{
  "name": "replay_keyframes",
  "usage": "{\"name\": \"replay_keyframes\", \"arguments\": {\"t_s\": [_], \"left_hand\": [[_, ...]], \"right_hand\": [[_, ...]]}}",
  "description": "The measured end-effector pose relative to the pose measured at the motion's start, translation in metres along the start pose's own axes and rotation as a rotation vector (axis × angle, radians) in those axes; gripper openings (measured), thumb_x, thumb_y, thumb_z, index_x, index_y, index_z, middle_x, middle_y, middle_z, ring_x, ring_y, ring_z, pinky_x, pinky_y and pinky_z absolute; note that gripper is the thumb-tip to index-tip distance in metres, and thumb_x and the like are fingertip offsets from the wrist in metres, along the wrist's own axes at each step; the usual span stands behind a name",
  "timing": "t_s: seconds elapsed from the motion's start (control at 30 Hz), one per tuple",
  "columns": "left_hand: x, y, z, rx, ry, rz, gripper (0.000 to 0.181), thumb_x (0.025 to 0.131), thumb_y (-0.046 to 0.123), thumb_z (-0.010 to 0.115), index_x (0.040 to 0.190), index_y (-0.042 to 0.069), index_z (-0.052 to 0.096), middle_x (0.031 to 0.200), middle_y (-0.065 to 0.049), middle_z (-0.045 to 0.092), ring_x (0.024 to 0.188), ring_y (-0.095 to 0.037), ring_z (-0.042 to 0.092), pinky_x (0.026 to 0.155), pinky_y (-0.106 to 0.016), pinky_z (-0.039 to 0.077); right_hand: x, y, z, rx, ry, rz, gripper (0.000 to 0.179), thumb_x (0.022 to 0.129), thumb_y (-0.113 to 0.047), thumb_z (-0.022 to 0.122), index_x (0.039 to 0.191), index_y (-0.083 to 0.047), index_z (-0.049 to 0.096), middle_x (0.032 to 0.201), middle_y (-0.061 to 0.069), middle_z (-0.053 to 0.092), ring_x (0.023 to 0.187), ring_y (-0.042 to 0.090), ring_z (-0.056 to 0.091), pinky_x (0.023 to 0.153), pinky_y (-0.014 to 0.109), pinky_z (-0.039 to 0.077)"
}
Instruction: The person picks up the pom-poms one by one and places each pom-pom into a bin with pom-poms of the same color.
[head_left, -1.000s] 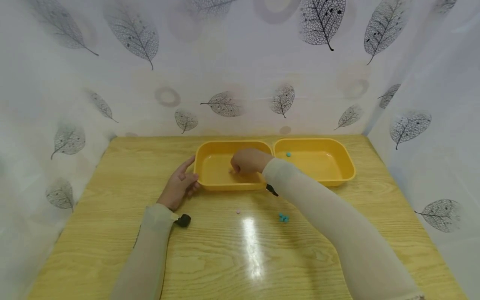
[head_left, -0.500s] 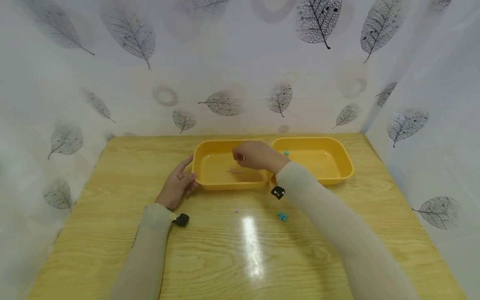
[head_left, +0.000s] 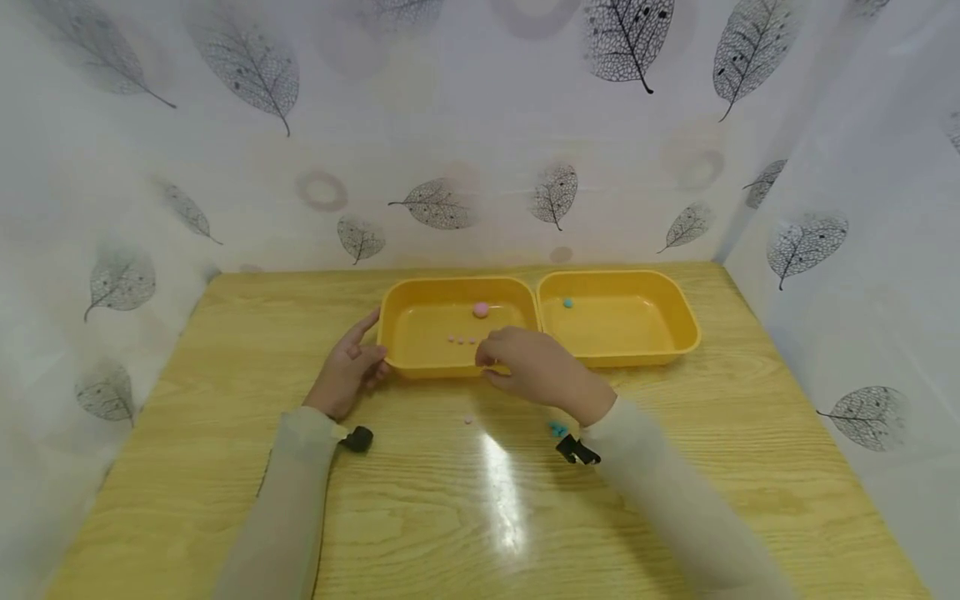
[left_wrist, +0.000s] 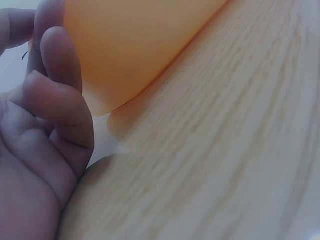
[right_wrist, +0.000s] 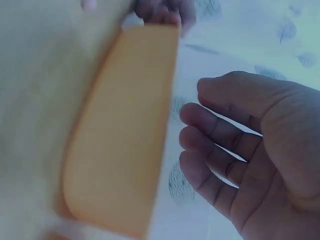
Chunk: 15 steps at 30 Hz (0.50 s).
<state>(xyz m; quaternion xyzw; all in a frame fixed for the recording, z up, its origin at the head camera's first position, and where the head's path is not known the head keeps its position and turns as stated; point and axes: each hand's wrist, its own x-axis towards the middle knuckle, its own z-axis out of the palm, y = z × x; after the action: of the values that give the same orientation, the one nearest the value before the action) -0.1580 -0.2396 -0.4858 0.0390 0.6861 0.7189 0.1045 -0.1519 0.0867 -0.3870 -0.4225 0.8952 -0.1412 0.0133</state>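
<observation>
The left yellow tray (head_left: 408,367) holds a larger pink ball (head_left: 481,310) and a row of 3 tiny pink balls (head_left: 461,340). My left hand (head_left: 347,375) rests against this tray's left end, index finger along the side and thumb at the near corner; its other fingers bend loosely in the left wrist view. My right hand (head_left: 534,367) hovers over the near right rim. In the right wrist view, its thumb and fingers (right_wrist: 197,162) are apart with nothing between them. One tiny pink ball (head_left: 468,421) lies on the table in front of the tray.
A second yellow tray (head_left: 637,360) stands against the first on the right, with a larger teal ball (head_left: 567,303) inside. Several small teal balls (head_left: 557,428) lie on the wooden table (head_left: 405,517) near my right wrist. A leaf-print curtain (head_left: 480,125) encloses the table's back and sides.
My right hand has risen from inside the left tray and moved back toward me to the near rim, uncovering the larger pink ball and the row. The left hand stays at the tray.
</observation>
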Motion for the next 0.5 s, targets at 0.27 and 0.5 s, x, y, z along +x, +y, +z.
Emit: {"name": "replay_keyframes", "arguments": {"t_s": [0.27, 0.5], "left_hand": [[-0.002, 0.001, 0.001, -0.008, -0.001, 0.019, 0.066, 0.106, 0.014, 0.059, 0.164, 0.021, 0.028, 0.074, 0.005, 0.071, 0.066, -0.009, 0.062, 0.054, -0.021, 0.046], [-0.001, 0.0, 0.001, -0.018, -0.004, 0.025, 0.066, 0.106, 0.014, 0.06, 0.164, 0.02, 0.029, 0.075, 0.005, 0.071, 0.066, -0.009, 0.062, 0.054, -0.021, 0.046]], "right_hand": [[-0.001, -0.022, 0.028, 0.065, -0.157, -0.018, 0.01, 0.097, -0.021, 0.076, 0.103, -0.014, 0.074, 0.097, -0.004, 0.071, 0.085, 0.013, 0.063, 0.075, 0.032, 0.055], [0.0, -0.025, 0.048, 0.08, -0.183, 0.02, 0.014, 0.095, -0.005, 0.066, 0.089, -0.018, 0.065, 0.079, -0.008, 0.052, 0.071, 0.01, 0.046, 0.065, 0.026, 0.04]]}}
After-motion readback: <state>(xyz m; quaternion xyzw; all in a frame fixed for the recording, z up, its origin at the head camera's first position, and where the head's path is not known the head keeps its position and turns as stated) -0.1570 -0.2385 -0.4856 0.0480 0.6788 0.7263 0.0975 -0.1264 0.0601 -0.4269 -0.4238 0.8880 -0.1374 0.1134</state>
